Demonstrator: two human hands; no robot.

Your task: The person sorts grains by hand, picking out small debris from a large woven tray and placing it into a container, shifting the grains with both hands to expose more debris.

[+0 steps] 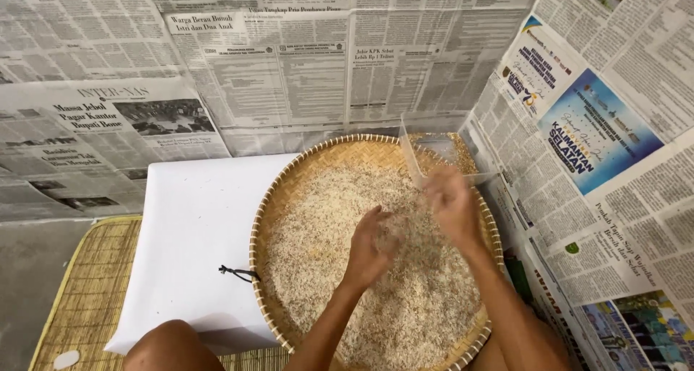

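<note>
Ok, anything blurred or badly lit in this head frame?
Head view: the right hand is smeared by motion blur, the left hand slightly soft; the grain in the woven tray and the newspaper stay sharp; light is even and soft, no glare; wide-angle bending shows at the edges.

Soft, even indoor light is falling from above; the white cloth is glaring slightly; the right hand is smearing with motion blur; newspaper walls are bending at the edges.

Right hand motion-blurred, perhaps open; tray rim cut off below.
</note>
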